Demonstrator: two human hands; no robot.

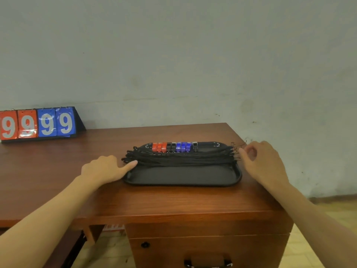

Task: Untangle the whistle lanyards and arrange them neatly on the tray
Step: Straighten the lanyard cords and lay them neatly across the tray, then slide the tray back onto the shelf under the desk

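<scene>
Now one black tray lies on the wooden desk, close to its right end. Along the far side of the tray stands a row of whistles, side by side and touching. I count nine of them: three red whistles at the left, then two black whistles, then three blue whistles, and one more black whistle at the right end. Their black lanyards lie together as one bundle across the middle of the tray, from the left rim to the right rim; the single cords in it are too many and too thin to count. The near half of the tray is bare.

Both hands are at the ends of this bundle. The left hand rests on the desk just beside the left rim of the tray, with the index finger stretched out so that its tip touches the left end of the cords; the other fingers look bent under the hand, and it grips nothing. The right hand is at the right rim, fingers curled, and thumb and fingertips come together at the loose cord ends that stick out over the rim, so it seems to pinch them.

At the far left of the desk stands one flip scoreboard, with two red cards and two blue cards, each showing 9
</scene>
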